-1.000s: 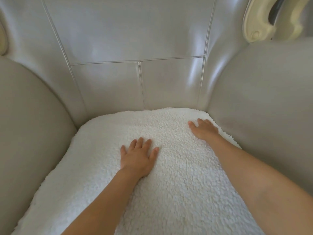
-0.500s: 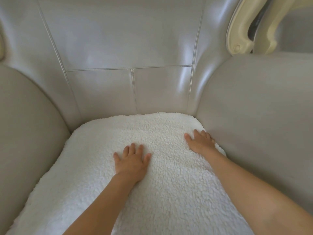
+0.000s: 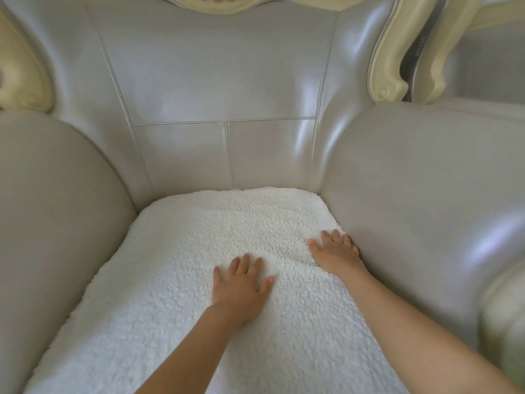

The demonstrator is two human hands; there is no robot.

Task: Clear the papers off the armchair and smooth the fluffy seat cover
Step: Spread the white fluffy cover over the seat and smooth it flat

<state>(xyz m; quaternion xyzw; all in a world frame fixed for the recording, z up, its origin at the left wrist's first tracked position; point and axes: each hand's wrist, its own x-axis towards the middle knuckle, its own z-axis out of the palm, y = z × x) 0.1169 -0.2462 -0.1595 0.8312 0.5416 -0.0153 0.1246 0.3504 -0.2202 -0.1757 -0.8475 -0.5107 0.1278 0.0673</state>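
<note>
Nearest, two bare forearms reach in over the fluffy seat cover (image 3: 176,280), which lies across the armchair (image 3: 216,81) seat from the near edge to the backrest. The left hand (image 3: 240,288) lies flat, fingers spread, palm down on the middle of the pile; the right hand (image 3: 335,251) is likewise open and flat, farther in and just beside the right armrest (image 3: 420,180). No papers show anywhere on the seat — that part looks done. A faint crease runs between the hands, so the smoothing seems nearly finished — not quite.
</note>
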